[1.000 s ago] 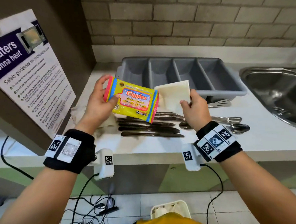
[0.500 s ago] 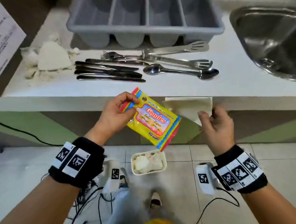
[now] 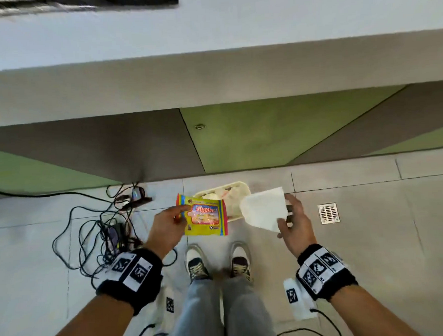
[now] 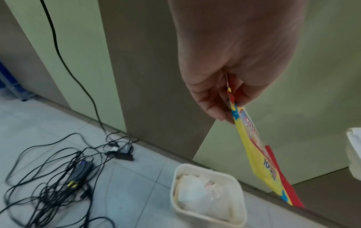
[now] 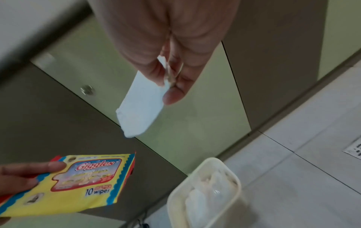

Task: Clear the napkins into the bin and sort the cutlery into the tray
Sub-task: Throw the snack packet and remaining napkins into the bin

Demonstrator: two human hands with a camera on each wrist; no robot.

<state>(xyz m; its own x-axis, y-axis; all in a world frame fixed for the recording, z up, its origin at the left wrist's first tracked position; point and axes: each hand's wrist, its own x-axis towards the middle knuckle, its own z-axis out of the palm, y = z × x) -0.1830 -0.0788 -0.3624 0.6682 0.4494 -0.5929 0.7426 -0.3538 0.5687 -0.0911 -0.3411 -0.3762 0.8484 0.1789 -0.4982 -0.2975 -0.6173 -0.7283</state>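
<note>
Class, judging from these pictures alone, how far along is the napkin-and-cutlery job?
Done: the bin on the floor already holds crumpled napkins. In hand: the right hand pinches a white napkin above it, while the left hand holds a yellow wipes packet. Left: dropping that napkin; the cutlery tray is out of view, so sorting cannot be judged.

Yellow wipes pack (image 5: pixel 78 183), printed "Giggles", lower corner reading "10 wipes"

At frame centre, the left hand (image 3: pixel 164 226) pinches a yellow wipes pack (image 3: pixel 205 217) and the right hand (image 3: pixel 295 221) pinches a white napkin (image 3: pixel 265 209), both above a cream bin (image 3: pixel 243 186) on the tiled floor (image 3: pixel 373 237). Cables (image 3: pixel 95 231) tangle left; a drain (image 3: pixel 328 213) sits right.
</note>
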